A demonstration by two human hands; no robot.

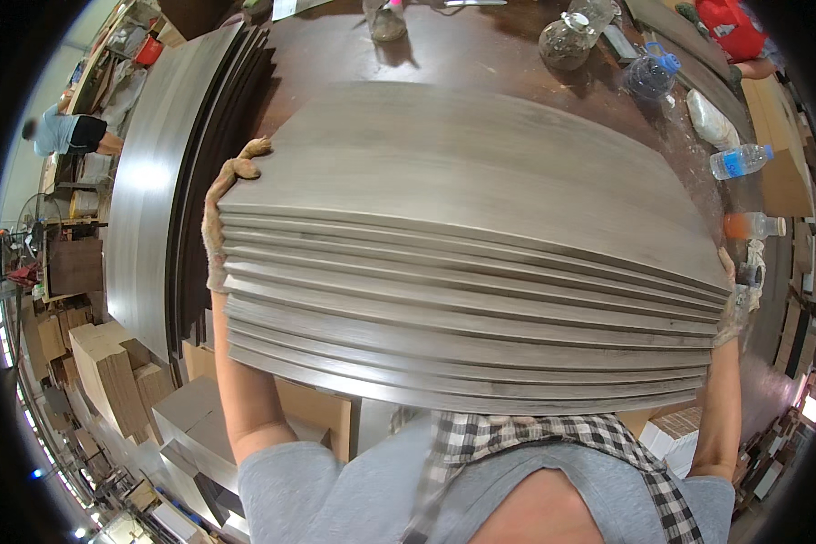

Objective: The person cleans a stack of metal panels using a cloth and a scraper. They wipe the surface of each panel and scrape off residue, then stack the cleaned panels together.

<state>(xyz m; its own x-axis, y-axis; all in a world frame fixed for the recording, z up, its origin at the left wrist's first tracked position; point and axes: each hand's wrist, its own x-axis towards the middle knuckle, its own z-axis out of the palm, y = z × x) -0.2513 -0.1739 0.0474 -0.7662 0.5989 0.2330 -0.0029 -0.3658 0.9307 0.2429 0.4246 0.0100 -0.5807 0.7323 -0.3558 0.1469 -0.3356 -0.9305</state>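
A stack of several grey wood-grain panels spans the space in front of my chest, its near edges fanned out like steps. My left hand, in a soiled work glove, grips the stack's left end, with two fingers over the top panel's corner. At the opposite end my right hand, also gloved, holds the panel edges; most of its fingers are hidden behind the stack. Beneath and beyond the panels lies a dark brown work table. Whether the stack rests on the table is hidden.
Left of me stands another pile of grey panels. Plastic bottles and jars line the table's right and far sides. Cardboard is stacked at lower left. One person is at far left; another's red garment shows at upper right.
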